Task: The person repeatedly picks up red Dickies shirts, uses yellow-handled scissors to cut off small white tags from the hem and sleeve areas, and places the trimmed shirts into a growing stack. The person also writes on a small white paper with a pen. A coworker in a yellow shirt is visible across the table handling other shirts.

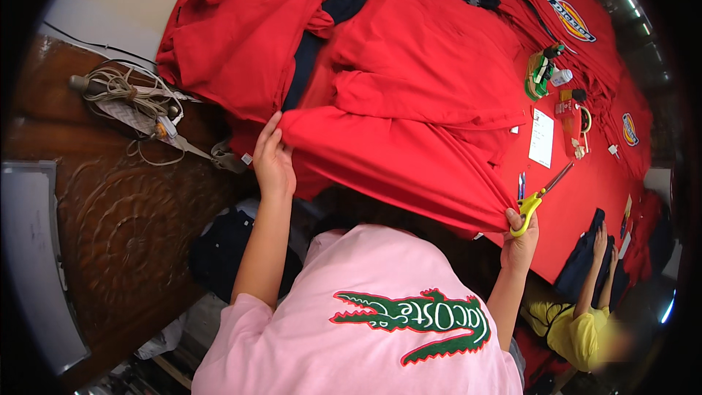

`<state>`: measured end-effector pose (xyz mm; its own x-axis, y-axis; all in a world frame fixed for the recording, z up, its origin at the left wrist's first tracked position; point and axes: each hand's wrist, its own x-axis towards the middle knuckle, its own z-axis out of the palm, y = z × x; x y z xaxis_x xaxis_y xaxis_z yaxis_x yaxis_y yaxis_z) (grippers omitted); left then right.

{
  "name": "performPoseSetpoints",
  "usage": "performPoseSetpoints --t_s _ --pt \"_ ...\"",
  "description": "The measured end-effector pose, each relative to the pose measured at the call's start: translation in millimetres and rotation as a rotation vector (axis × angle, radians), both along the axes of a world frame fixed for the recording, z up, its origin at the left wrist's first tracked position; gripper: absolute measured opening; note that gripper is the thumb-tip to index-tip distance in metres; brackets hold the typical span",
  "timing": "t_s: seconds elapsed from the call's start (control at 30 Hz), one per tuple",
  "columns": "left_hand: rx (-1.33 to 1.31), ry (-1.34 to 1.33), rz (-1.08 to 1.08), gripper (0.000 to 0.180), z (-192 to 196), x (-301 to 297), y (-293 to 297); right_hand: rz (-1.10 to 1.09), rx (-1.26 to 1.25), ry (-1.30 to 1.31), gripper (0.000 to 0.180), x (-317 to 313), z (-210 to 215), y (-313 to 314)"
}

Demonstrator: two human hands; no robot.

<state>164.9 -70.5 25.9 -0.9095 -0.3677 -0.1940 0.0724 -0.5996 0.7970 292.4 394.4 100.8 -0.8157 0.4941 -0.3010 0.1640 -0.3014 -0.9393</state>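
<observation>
A red shirt (395, 157) is stretched between my two hands at the near edge of the table, its fabric drawn into long folds. At its left end, the fingers of my left hand (274, 164) are closed on the cloth. My right hand (521, 240) grips the right end of the fabric, and scissors (529, 212) with yellow handles sit in the same hand. Their blades point up and away to the right, over the table. Beyond the held cloth lies the rest of the spread red fabric (431, 44).
More red garments (234, 29) with navy parts cover the table. On the right are a white paper slip (541, 137), a green holder (539, 73), a red holder (578, 121) and a blue pen (521, 185). Coiled cords (139, 95) hang at left. A co-worker in yellow (574, 329) handles dark cloth (581, 252).
</observation>
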Motion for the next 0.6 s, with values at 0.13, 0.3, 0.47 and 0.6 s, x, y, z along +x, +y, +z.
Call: performPoseSetpoints --t_s 0.13,0.3,0.47,0.6 --pt "-0.088 0.139 -0.139 0.038 0 -60 12 -0.052 0.125 -0.016 0.027 -19 -42 20" --pt "-0.072 0.089 -0.277 0.036 -34 -100 36 -0.079 0.367 -0.277 0.026 -13 -86 34" --pt "0.019 0.160 -0.354 0.038 -21 -89 49 -0.082 0.509 -0.089 0.024 10 -90 34" --pt "0.023 0.180 -0.348 0.039 -3 -77 53 0.003 0.578 -0.054 0.021 6 -77 17"
